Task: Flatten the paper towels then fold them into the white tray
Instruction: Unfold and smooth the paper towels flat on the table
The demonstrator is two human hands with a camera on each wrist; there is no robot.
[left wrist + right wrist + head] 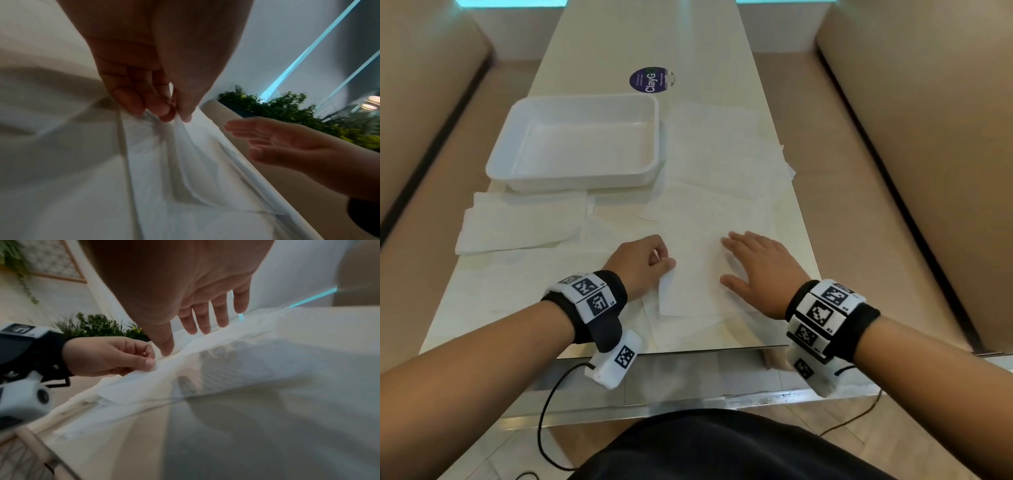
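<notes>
White towel [698, 277] lies flat on the surface under both hands, the empty tray [524, 150] well beyond. Left grip [643, 263] pinches its left edge; right hand [756, 267] rests spread, fingers straight. Folding looks under way: next, carry that edge across toward the right hand.

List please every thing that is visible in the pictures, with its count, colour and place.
white tray: one, white, far left on the table, holding nothing.
paper towels: several, exact count unclear, white, spread over the table near and right of the tray.
round sticker: one, purple, on the table beyond the tray.
table: one, cream, centre.
benches: two, beige, either side.
plants: green, background.
left hand: fingers pinch the nearest towel's edge.
right hand: flat on that towel.
</notes>
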